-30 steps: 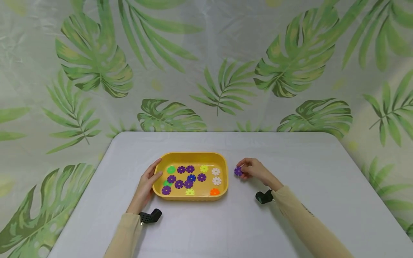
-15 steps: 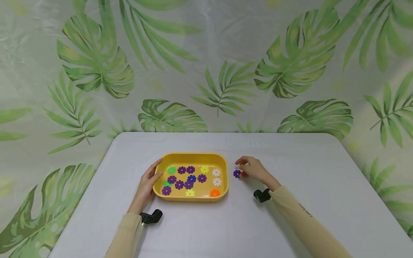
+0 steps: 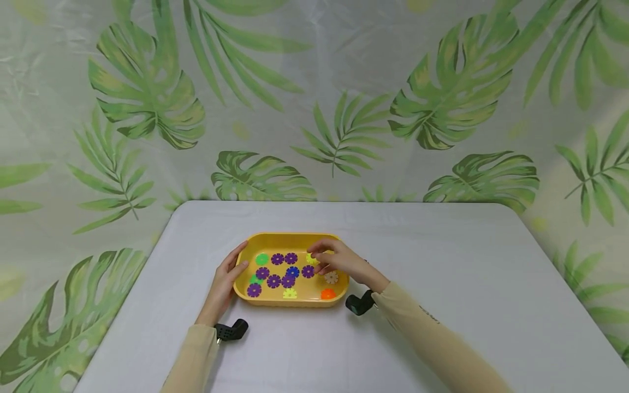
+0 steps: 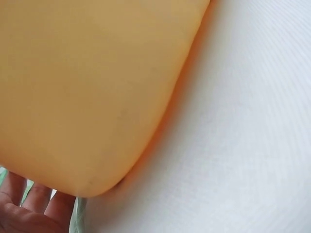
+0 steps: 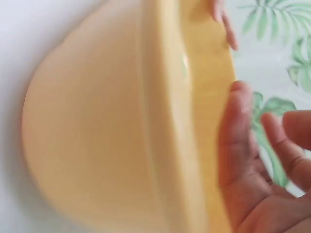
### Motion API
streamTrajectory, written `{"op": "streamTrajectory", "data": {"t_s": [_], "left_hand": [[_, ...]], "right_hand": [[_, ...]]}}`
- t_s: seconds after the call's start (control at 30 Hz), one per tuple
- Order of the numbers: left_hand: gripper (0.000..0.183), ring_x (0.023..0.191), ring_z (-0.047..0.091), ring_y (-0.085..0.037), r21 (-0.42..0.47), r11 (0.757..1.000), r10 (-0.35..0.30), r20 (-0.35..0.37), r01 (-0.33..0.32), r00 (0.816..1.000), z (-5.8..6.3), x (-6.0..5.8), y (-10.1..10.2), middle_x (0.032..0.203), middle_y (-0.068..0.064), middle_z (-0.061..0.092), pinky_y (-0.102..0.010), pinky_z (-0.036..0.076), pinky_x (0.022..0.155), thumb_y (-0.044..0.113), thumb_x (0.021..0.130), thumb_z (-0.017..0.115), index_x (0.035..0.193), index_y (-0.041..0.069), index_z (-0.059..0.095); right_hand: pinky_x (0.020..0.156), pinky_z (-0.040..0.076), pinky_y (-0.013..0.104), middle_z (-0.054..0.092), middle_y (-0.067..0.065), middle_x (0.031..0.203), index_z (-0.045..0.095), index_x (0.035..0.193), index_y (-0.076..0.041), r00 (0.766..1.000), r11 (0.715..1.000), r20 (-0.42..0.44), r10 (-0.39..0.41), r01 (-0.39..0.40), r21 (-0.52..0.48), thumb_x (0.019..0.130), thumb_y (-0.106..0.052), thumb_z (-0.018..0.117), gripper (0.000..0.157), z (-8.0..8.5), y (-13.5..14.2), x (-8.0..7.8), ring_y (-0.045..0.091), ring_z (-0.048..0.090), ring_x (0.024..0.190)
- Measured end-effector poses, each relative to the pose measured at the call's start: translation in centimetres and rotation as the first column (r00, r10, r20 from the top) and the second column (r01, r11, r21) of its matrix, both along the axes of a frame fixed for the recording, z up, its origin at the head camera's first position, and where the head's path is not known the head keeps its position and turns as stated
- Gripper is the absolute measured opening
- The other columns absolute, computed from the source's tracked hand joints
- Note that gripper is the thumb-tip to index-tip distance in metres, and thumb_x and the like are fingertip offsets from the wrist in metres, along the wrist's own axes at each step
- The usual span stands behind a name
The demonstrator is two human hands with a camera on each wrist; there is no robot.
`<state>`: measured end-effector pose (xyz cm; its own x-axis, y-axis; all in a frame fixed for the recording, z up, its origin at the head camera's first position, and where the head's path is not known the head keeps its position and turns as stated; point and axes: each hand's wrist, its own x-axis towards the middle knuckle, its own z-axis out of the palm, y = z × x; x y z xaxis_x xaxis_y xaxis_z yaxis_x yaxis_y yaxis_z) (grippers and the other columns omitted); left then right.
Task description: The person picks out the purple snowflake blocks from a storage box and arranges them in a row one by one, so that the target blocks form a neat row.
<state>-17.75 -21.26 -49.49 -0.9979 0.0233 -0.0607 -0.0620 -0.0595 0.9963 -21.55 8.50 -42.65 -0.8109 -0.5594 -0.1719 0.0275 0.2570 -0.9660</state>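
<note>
My left hand point(image 3: 222, 281) holds the left end of a yellow tray point(image 3: 309, 292), its thumb over the rim. In the left wrist view, curled fingers point(image 4: 36, 199) show beside the tray's wall. Over the tray's right part hovers my right hand point(image 3: 344, 262), fingers parted and nothing visible between them; the right wrist view shows its fingers point(image 5: 235, 126) apart too. Notched plastic discs lie in the tray: several purple discs point(image 3: 308, 271), a blue disc point(image 3: 292, 272), a green disc point(image 3: 262, 259), a yellow disc point(image 3: 290, 293), a white disc point(image 3: 331, 278) and an orange disc point(image 3: 328, 294).
A white cloth-covered table point(image 3: 442, 245) lies under the tray. Behind it hangs a leaf-patterned curtain point(image 3: 344, 65). The right hand and wrist hide the spot where a purple disc lay on the table.
My right hand has let go of a purple disc on the table right of the tray, then moved left over the tray. My left hand stays on the tray.
</note>
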Motion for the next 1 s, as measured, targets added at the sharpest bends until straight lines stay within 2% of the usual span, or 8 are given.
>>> {"op": "streamTrajectory", "data": {"t_s": [0.2, 0.43, 0.6, 0.73, 0.83, 1.0], "left_hand": [[0.049, 0.142, 0.020, -0.014, -0.019, 1.000, 0.003, -0.004, -0.004, 1.000, -0.1, 0.0, 0.0, 0.155, 0.001, 0.026, -0.034, 0.021, 0.114, 0.015, 0.101, 0.047, 0.149, 0.015, 0.036], [0.049, 0.142, 0.019, -0.014, -0.045, 0.999, 0.016, 0.005, -0.016, 1.000, 0.1, 0.1, 0.0, 0.155, 0.002, 0.026, -0.033, 0.020, 0.115, 0.015, 0.101, 0.047, 0.149, 0.016, 0.036], [0.049, 0.142, 0.019, -0.013, -0.037, 0.999, 0.014, 0.005, -0.014, 1.000, 0.2, 0.1, 0.0, 0.155, 0.002, 0.026, -0.033, 0.019, 0.115, 0.015, 0.101, 0.047, 0.149, 0.016, 0.036], [0.048, 0.142, 0.018, -0.013, -0.035, 0.999, 0.014, -0.002, -0.014, 1.000, 0.1, 0.1, 0.0, 0.155, 0.002, 0.026, -0.033, 0.018, 0.115, 0.015, 0.102, 0.047, 0.149, 0.016, 0.036], [0.048, 0.142, 0.018, -0.013, -0.035, 0.999, 0.013, -0.004, -0.013, 1.000, 0.2, 0.1, 0.0, 0.155, 0.002, 0.026, -0.033, 0.018, 0.115, 0.016, 0.102, 0.047, 0.148, 0.016, 0.036], [0.048, 0.142, 0.019, -0.013, -0.039, 0.999, 0.014, 0.001, -0.014, 1.000, 0.1, 0.1, 0.0, 0.155, 0.002, 0.027, -0.033, 0.019, 0.115, 0.016, 0.102, 0.047, 0.149, 0.016, 0.036]], "right_hand": [[0.078, 0.057, 0.039, 0.054, 0.022, 0.115, 0.054, 0.121, 0.008, 0.999, 0.989, 0.024, -0.036, 0.032, 0.142, 0.097, -0.001, 0.046, 0.027, -1.3, -2.8, 0.4, 0.029, 0.063, 0.080], [0.072, 0.057, 0.033, 0.058, 0.015, 0.101, 0.057, 0.114, 0.008, 0.997, 0.968, 0.022, -0.071, 0.063, 0.241, 0.092, 0.005, 0.048, 0.023, -2.3, -3.9, 0.7, 0.025, 0.060, 0.074], [0.063, 0.057, 0.031, 0.053, 0.017, 0.098, 0.060, 0.106, 0.010, 0.997, 0.962, -0.033, -0.074, 0.080, 0.260, 0.086, 0.013, 0.051, 0.023, -2.7, -3.9, 0.8, 0.022, 0.061, 0.065], [0.057, 0.056, 0.027, 0.055, 0.014, 0.085, 0.060, 0.099, 0.009, 0.994, 0.955, -0.063, -0.084, 0.098, 0.281, 0.085, 0.013, 0.053, 0.017, -2.9, -3.9, 0.7, 0.019, 0.059, 0.057], [0.052, 0.053, 0.025, 0.059, 0.012, 0.069, 0.060, 0.095, 0.007, 0.993, 0.951, -0.084, -0.083, 0.104, 0.292, 0.087, 0.010, 0.054, 0.011, -2.9, -3.9, 0.7, 0.016, 0.057, 0.052], [0.049, 0.049, 0.023, 0.058, 0.008, 0.066, 0.061, 0.098, 0.003, 0.996, 0.968, -0.072, -0.051, 0.067, 0.241, 0.088, 0.006, 0.055, 0.012, -2.8, -3.7, 0.8, 0.015, 0.055, 0.052]]}}
